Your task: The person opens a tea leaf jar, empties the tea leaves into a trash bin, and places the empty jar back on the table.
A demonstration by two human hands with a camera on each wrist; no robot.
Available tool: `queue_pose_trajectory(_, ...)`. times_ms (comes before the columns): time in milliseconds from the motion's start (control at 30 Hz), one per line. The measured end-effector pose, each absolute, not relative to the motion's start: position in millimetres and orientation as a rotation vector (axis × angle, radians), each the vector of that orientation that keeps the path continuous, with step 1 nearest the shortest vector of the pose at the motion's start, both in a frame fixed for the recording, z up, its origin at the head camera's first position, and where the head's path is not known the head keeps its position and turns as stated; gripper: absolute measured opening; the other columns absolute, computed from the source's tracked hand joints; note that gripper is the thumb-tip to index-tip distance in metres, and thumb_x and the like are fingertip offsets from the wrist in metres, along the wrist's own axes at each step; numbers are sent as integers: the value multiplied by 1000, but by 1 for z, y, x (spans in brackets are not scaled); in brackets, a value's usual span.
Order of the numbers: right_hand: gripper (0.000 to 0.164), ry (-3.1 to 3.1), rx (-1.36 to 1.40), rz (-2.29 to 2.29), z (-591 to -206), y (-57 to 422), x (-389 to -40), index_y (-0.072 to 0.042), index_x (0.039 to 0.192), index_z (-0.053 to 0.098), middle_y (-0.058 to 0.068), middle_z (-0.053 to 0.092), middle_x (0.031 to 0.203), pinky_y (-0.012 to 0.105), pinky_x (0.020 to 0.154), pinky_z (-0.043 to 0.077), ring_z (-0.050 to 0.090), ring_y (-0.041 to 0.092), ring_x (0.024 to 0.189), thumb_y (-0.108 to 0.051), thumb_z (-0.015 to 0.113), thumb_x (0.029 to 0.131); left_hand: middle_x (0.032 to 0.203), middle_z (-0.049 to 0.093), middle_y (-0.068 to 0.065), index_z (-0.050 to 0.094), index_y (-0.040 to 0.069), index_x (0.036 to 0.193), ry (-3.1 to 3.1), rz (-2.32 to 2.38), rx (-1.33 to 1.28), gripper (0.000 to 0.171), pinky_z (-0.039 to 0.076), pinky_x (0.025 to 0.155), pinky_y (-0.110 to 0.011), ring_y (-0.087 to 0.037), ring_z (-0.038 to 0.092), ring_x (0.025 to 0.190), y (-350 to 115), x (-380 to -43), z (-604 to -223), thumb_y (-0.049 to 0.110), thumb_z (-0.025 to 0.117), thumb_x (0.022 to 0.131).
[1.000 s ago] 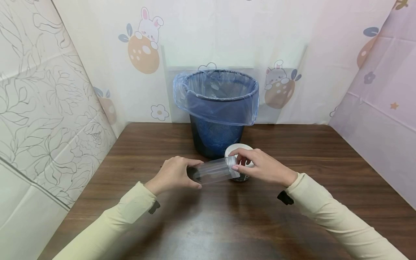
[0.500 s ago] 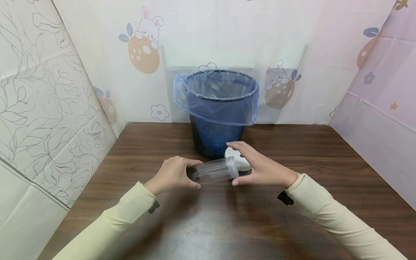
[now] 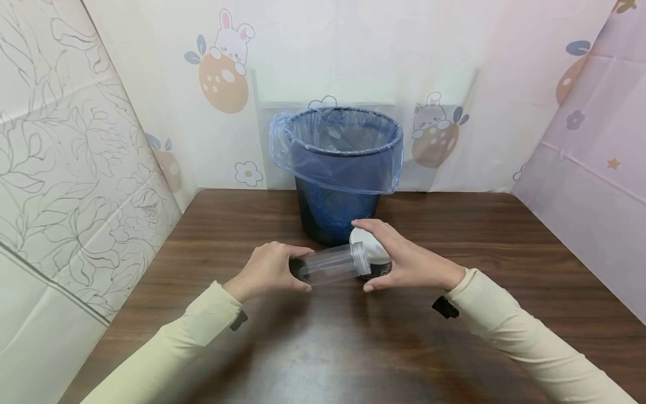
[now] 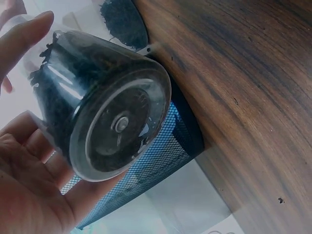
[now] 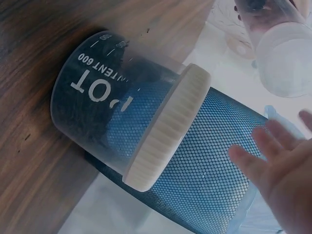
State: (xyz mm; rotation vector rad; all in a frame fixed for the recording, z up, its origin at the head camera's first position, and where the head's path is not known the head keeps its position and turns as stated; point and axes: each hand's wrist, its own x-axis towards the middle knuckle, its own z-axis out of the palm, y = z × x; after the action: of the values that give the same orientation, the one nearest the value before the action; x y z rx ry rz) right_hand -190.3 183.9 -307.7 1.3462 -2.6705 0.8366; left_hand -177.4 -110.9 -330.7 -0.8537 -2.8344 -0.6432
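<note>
In the head view my left hand (image 3: 264,270) grips a clear plastic jar (image 3: 328,265) near its base, tilted on its side with the lid end to the right. Dark, flaky contents (image 4: 63,83) have gathered toward its bottom. My right hand (image 3: 411,261) is spread beside the translucent screw lid (image 3: 360,258); the right wrist view has its fingers apart from that lid. Behind the hands stands a second clear jar (image 5: 107,92) with a white ribbed lid (image 5: 168,129), printed POT letters and dark contents; the right hand partly hides it in the head view.
A dark mesh bin (image 3: 335,210) lined with a blue plastic bag (image 3: 348,171) stands at the back, right behind the second jar. Small dark crumbs (image 4: 281,200) lie on the brown wooden table (image 3: 454,224). Printed cloth walls (image 3: 313,50) enclose the back and sides.
The right hand's fingers pinched the held jar's lid a second ago; they have let go and spread apart. The left hand and its jar have stayed in place.
</note>
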Motion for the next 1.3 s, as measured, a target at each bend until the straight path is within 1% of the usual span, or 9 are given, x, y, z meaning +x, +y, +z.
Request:
queue_pose_trajectory(100,81,-2742,1243,853,-306,183,-189,-18,148,28,1,40,140,41,98,39,41,17,123,-46,69,84,98,70,8,70,22,116,-2837,-632,-855,61,48,64,-36,-12,61,80,-111,-178,-331,40,88,60)
queue_pose_trajectory(200,56,-2793,1193,877,-306,182,-189,-14,141,42,-2,57,118,35,84,48,55,11,103,-40,59,94,98,70,8,70,23,115,-2833,-620,-860,61,47,63,-36,-12,61,79,-111,-178,-331,41,88,60)
queue_pose_trajectory(333,41,-2810,1250,949,-306,181,-190,-10,130,53,-6,63,98,33,77,51,60,9,89,-32,59,95,99,70,8,70,23,115,-2830,-610,-862,61,48,64,-37,-13,62,81,-111,-177,-331,41,88,60)
queue_pose_trajectory(400,45,-2777,1300,973,-307,181,-191,-10,129,52,-4,62,103,36,79,52,60,10,92,-31,64,92,100,70,7,70,22,115,-2832,-608,-858,61,48,65,-38,-14,62,82,-112,-177,-331,40,88,60)
queue_pose_trajectory(500,64,-2682,1392,978,-310,181,-192,-8,135,45,4,56,119,41,85,49,55,15,104,-30,75,83,101,70,6,70,22,116,-2840,-619,-849,61,48,67,-39,-14,63,84,-112,-177,-332,40,88,60)
queue_pose_trajectory(600,77,-2656,1394,983,-312,180,-192,-7,141,36,10,48,130,41,87,49,53,18,108,-31,77,81,102,70,5,70,20,117,-2848,-639,-841,62,48,69,-39,-14,63,86,-112,-176,-333,39,88,61)
queue_pose_trajectory(833,49,-2867,1251,986,-309,179,-189,-12,135,45,-2,60,103,34,81,52,60,10,91,-35,59,94,100,70,6,70,21,116,-2844,-645,-847,62,49,68,-39,-14,63,85,-112,-176,-335,40,88,60)
queue_pose_trajectory(1000,48,-2768,1324,1013,-310,179,-188,-11,129,51,-2,59,110,39,81,52,60,11,93,-28,69,88,100,71,6,70,21,116,-2839,-638,-848,62,49,68,-40,-14,63,85,-112,-175,-335,40,88,60)
queue_pose_trajectory(1300,54,-2565,1428,1023,-312,182,-190,-8,126,51,1,56,117,36,81,51,61,16,95,-14,78,79,102,70,7,69,20,117,-2840,-649,-835,64,49,72,-40,-15,64,90,-115,-175,-337,41,87,60)
